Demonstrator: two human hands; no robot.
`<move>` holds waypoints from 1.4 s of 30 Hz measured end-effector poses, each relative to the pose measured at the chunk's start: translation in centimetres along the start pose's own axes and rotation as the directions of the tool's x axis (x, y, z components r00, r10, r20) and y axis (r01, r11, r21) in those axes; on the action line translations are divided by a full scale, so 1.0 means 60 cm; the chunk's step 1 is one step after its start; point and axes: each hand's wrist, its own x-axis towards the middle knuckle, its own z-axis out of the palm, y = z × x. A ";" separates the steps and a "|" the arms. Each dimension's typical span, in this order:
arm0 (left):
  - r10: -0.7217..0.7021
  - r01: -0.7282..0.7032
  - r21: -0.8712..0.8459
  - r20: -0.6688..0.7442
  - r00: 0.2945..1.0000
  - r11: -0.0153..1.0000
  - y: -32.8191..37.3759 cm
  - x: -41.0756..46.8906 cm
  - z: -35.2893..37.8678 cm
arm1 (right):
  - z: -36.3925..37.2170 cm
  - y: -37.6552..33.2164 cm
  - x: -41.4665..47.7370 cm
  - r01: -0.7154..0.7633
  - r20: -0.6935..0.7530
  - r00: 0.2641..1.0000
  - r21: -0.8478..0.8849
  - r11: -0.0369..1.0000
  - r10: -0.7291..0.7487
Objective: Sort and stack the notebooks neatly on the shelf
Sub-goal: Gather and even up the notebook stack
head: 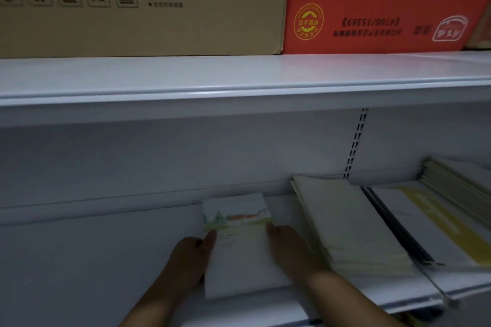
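A small stack of white notebooks [240, 247] with a painted landscape on the cover lies flat on the white lower shelf [93, 260]. My left hand [190, 260] holds its left edge, thumb on the cover. My right hand [288, 249] holds its right edge in the same way. To the right lies a taller stack of cream notebooks [348, 223], close beside my right hand. Further right is a stack with a yellow-striped cover [435, 220].
Another pile of cream notebooks [457, 180] leans at the far right. A wire divider [435, 287] runs along the shelf front. The upper shelf [239, 79] carries a brown cardboard box [132, 8] and a red box [385, 8]. Bare shelf stretches to the left.
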 end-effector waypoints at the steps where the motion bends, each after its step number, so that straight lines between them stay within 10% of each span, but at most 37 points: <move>1: -0.010 0.010 -0.010 -0.009 1.000 1.000 0.001 0.004 -0.003 | -0.002 0.000 0.004 -0.011 0.037 0.999 -0.034 0.999 0.012; 7: 0.014 0.023 -0.203 0.181 0.983 0.979 -0.003 -0.015 -0.015 | -0.016 0.015 0.002 0.032 0.072 0.997 -0.024 0.999 -0.030; 13: 0.027 -0.175 0.490 0.294 0.955 0.854 0.003 -0.043 0.003 | -0.041 0.018 -0.030 0.198 0.343 0.935 -0.285 0.938 -0.093; 17: 0.066 -0.184 0.525 0.235 0.970 0.831 0.002 -0.033 0.000 | -0.044 0.017 -0.047 0.333 0.456 0.877 -0.345 0.878 -0.153; 42: 0.159 -0.211 0.339 0.177 0.971 0.917 -0.030 0.011 -0.020 | -0.020 0.015 -0.022 0.146 0.159 0.983 -0.346 0.927 -0.095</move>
